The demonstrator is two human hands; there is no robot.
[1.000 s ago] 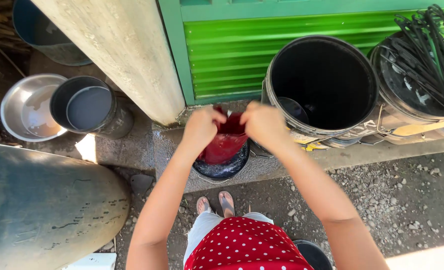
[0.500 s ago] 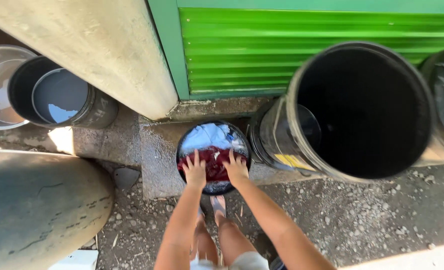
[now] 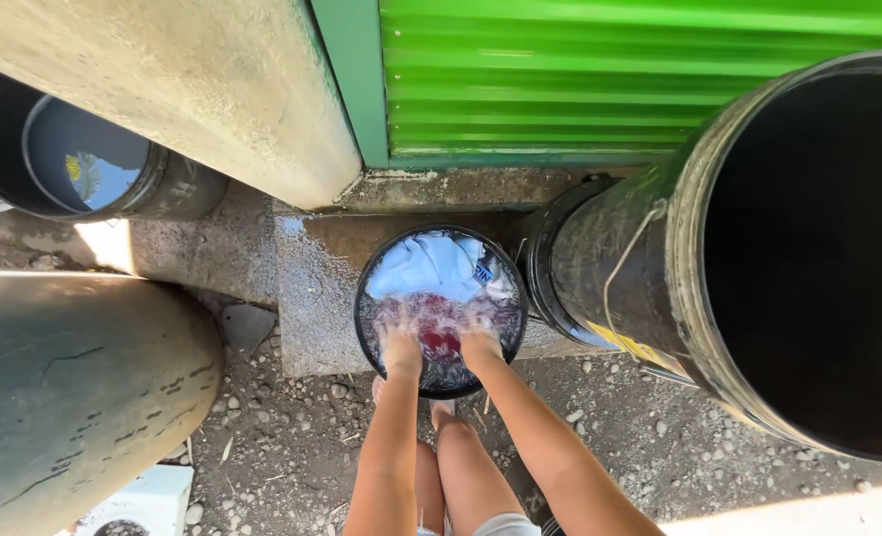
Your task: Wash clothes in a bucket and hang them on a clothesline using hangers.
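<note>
**A:** Head view first: your left hand (image 3: 398, 340) and right hand (image 3: 478, 337) are both down in the small black bucket (image 3: 366, 328), under the foamy water. A second ago you were holding the dark red cloth (image 3: 440, 341) up above that bucket, pinched at its top edge by both hands. Half a second ago you had it pressed flat on the surface with spread fingers. Now it is sunk, and only a red patch shows between your wrists.

**B:** So how do my hands stand now?

**A:** I cannot tell for certain. Suds and ripples blur the fingers. They look laid over the cloth and pushing down, but whether they are spread or closed on it is hidden.

**B:** And what does that mean for the washing?

**A:** I judge the cloth has gone from being held up to being soaked; the water is churned and frothy where it was calmer before. The white cloth (image 3: 431, 266) lies at the far side of the same bucket, partly above the water, untouched by either hand.

**B:** Anything else different?

**A:** You have bent lower. The large black bucket (image 3: 679, 248) at your right now fills much of the frame, and the hangers seen earlier are out of view. The green corrugated wall (image 3: 560, 79) and concrete post (image 3: 193, 89) stand behind.
</note>
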